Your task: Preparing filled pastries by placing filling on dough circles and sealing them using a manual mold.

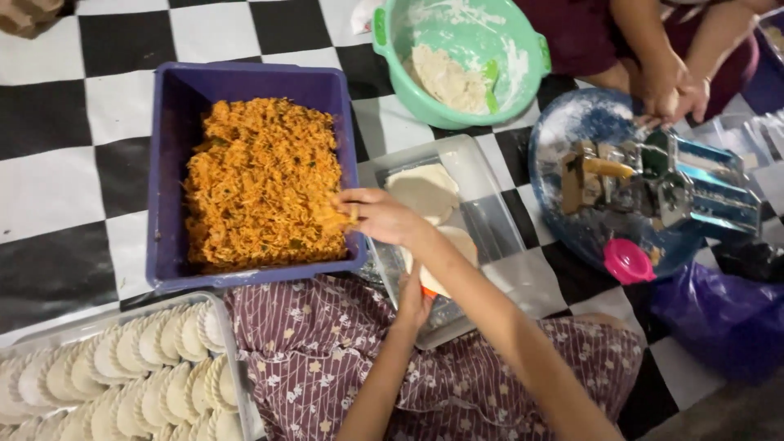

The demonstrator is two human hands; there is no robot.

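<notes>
Your right hand (380,216) is pinching a clump of the orange shredded filling (261,184) at the 3 o'clock edge of the purple tub (167,163), fingertips pressed together around it. Take a small, tight pinch so nothing trails over the rim, and carry it low and short to the dough round. The left hand (415,300) sits at about 5 o'clock from there, mostly hidden under your forearm; it looks cupped around a dough round (457,245) but I can't really tell the grip. More flat dough rounds (423,192) lie in the clear tray (490,204) just past your wrist at 2 o'clock. Folded crimped pastries (155,367) are lined up in another tray (229,359) at 8 o'clock. Further out, a green basin (523,57) with flour and dough at 1 o'clock, and another person's hands (674,94) over a metal pasta roller (678,184) at 3 o'clock
</notes>
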